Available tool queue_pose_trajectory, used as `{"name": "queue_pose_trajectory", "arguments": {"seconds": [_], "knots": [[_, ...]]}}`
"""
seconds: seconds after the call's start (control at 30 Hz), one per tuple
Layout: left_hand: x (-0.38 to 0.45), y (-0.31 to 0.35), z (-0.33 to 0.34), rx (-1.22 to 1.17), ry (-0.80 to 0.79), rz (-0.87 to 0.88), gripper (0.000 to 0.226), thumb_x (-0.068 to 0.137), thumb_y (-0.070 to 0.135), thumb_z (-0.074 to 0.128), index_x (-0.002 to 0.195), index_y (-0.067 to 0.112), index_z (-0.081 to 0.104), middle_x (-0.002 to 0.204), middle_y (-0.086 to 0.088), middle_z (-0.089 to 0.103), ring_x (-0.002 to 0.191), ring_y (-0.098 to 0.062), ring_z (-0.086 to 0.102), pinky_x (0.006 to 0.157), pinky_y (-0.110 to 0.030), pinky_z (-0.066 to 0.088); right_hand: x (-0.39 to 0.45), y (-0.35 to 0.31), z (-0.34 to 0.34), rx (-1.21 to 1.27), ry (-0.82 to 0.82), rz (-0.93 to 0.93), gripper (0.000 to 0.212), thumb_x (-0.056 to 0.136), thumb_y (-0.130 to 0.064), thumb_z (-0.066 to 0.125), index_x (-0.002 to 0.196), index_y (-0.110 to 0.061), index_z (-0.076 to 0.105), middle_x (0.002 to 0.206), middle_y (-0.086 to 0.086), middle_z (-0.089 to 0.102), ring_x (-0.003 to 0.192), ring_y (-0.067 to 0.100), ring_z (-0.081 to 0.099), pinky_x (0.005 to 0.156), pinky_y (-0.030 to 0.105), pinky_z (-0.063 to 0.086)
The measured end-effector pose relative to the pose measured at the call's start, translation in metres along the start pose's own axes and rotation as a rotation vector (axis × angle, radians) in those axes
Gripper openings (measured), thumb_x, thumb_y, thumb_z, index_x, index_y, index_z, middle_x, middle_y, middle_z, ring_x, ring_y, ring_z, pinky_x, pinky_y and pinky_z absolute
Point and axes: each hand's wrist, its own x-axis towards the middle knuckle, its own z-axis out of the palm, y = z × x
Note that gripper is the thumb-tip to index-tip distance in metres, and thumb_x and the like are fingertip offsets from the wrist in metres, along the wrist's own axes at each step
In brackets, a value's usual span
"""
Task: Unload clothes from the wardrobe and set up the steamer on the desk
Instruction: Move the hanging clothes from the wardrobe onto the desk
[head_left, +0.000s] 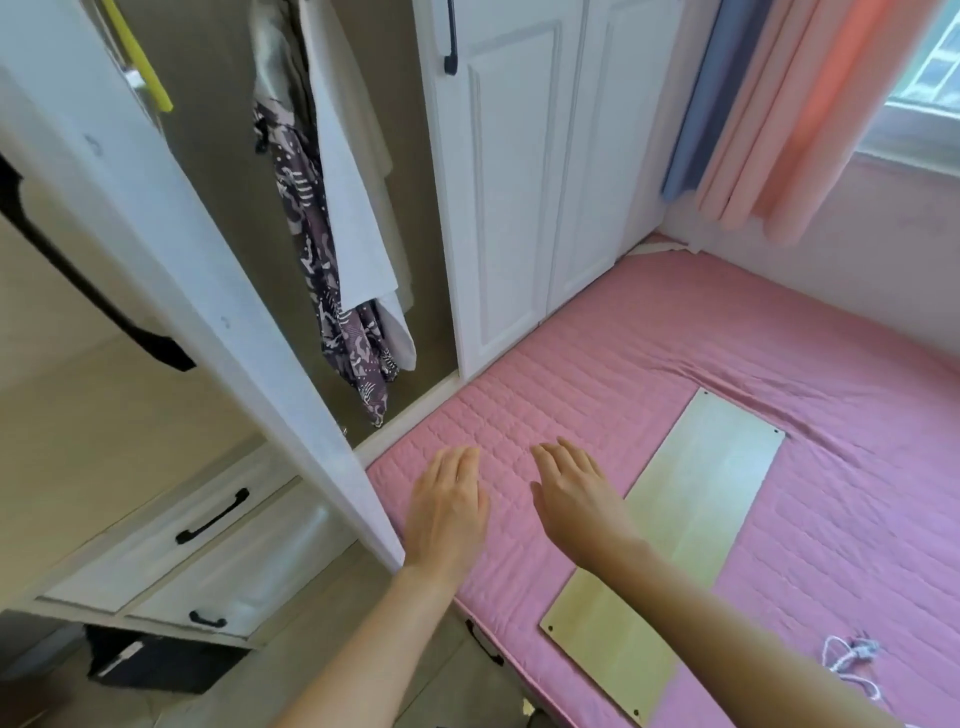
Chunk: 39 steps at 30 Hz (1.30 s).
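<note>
The wardrobe's white door (171, 270) stands open at the left. Inside hang a white garment (353, 208) and a purple patterned garment (332, 291), both on the rail side by side. My left hand (447, 504) and my right hand (576, 493) hover palm down, fingers spread, over the pink mattress (779, 338), below and in front of the clothes. Neither hand holds anything. No steamer or desk is in sight.
A pale wooden board (691, 499) lies flat on the mattress beside my right hand. A white cord (852, 660) lies near the bed's front edge. Closed wardrobe doors (545, 182), white drawers (197, 540), a black box (156, 660) on the floor, and curtains (779, 119) by the window surround the spot.
</note>
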Motion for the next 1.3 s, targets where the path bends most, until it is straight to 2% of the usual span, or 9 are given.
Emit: {"name": "queue_pose_trajectory", "arguments": {"seconds": [0.17,0.3,0.4,0.53,0.6,0.67,0.83,1.03,1.3], "knots": [[0.049,0.004,-0.005,0.045,0.089,-0.117,0.038,0.092,0.017,0.054,0.129,0.009,0.055,0.130,-0.006,0.059,0.122,-0.023,0.052,0.099,-0.034,0.047,0.049,0.025,-0.012,0.014,0.011,-0.116,0.040,0.089,-0.022,0.060,0.123,-0.003,0.056,0.120,0.013,0.062,0.118,0.034,0.055,0.100,0.043,0.046],[0.102,0.003,-0.019,0.107,0.188,-0.160,0.036,0.086,0.009,0.061,0.121,0.008,0.058,0.119,-0.007,0.063,0.110,-0.024,0.057,0.084,-0.035,0.054,0.093,0.034,-0.026,0.018,0.053,-0.184,0.039,0.091,-0.024,0.058,0.125,-0.005,0.055,0.123,0.011,0.062,0.121,0.032,0.053,0.104,0.041,0.041],[0.134,0.001,-0.038,0.142,0.237,-0.168,0.034,0.084,0.011,0.064,0.117,0.007,0.060,0.114,-0.007,0.065,0.105,-0.025,0.059,0.079,-0.035,0.054,0.124,0.036,-0.039,0.021,0.056,-0.235,0.042,0.095,-0.024,0.050,0.133,-0.006,0.048,0.131,0.010,0.056,0.129,0.030,0.045,0.109,0.039,0.035],[0.166,-0.007,-0.061,0.148,0.331,-0.205,0.030,0.089,0.018,0.060,0.118,0.008,0.060,0.115,-0.008,0.066,0.107,-0.025,0.060,0.083,-0.035,0.052,0.158,0.035,-0.053,0.031,0.029,-0.267,0.047,0.100,-0.027,0.038,0.143,-0.008,0.034,0.145,0.010,0.042,0.140,0.029,0.030,0.115,0.041,0.025],[0.215,-0.025,-0.089,0.149,0.406,-0.290,0.034,0.092,0.025,0.055,0.124,0.011,0.056,0.123,-0.008,0.063,0.112,-0.024,0.057,0.087,-0.034,0.051,0.215,0.027,-0.076,0.012,0.100,-0.313,0.048,0.101,-0.030,0.035,0.144,-0.008,0.032,0.146,0.010,0.041,0.141,0.029,0.027,0.115,0.040,0.023],[0.232,-0.030,-0.101,0.117,0.380,-0.362,0.039,0.093,0.031,0.053,0.129,0.014,0.052,0.129,-0.006,0.059,0.117,-0.023,0.054,0.092,-0.034,0.049,0.228,0.020,-0.084,0.021,0.101,-0.322,0.049,0.102,-0.031,0.034,0.145,-0.009,0.031,0.147,0.009,0.040,0.141,0.028,0.027,0.115,0.038,0.021],[0.271,-0.051,-0.130,0.217,0.464,-0.351,0.040,0.092,0.027,0.056,0.129,0.013,0.052,0.129,-0.007,0.059,0.117,-0.024,0.054,0.090,-0.033,0.048,0.279,-0.002,-0.108,0.025,0.213,-0.384,0.042,0.099,-0.028,0.044,0.136,-0.009,0.045,0.137,0.008,0.052,0.134,0.029,0.039,0.112,0.036,0.028],[0.320,-0.083,-0.171,0.296,0.446,-0.390,0.049,0.096,0.023,0.049,0.143,0.013,0.038,0.147,-0.007,0.042,0.134,-0.027,0.038,0.102,-0.039,0.042,0.357,-0.030,-0.141,0.032,0.280,-0.475,0.043,0.100,-0.031,0.041,0.137,-0.011,0.043,0.139,0.006,0.049,0.133,0.027,0.039,0.112,0.037,0.029],[0.384,-0.119,-0.226,0.199,0.496,-0.452,0.048,0.099,0.024,0.044,0.144,0.013,0.032,0.147,-0.007,0.038,0.130,-0.030,0.039,0.095,-0.042,0.045,0.442,-0.053,-0.170,0.174,0.337,-0.466,0.041,0.100,-0.029,0.040,0.136,-0.009,0.041,0.138,0.009,0.048,0.127,0.026,0.044,0.108,0.035,0.038]]}}
